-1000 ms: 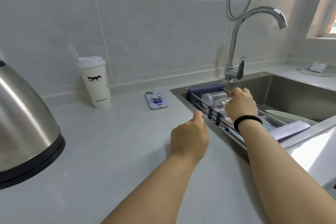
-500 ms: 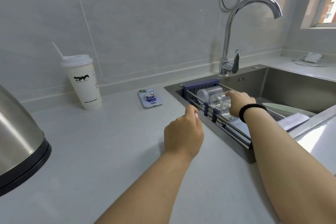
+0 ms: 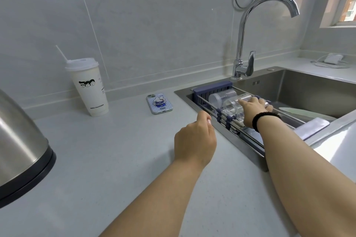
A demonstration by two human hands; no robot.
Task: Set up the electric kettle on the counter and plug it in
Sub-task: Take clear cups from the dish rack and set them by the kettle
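One stainless electric kettle [image 3: 18,148] stands upright on the counter [image 3: 107,159] at the left edge of the frame; its top, spout and handle are cut off, so which way it points cannot be told. At centre, the left hand [image 3: 194,140] hovers over the counter by the sink [image 3: 308,90] edge, fingers loosely curled, holding nothing. Centre right, the right hand [image 3: 254,109] rests on a clear jar [image 3: 231,105] lying on its side in the drain rack [image 3: 212,90], beside a second clear container [image 3: 221,96]. One lidded paper cup [image 3: 88,90] and one phone [image 3: 159,103] sit near the wall.
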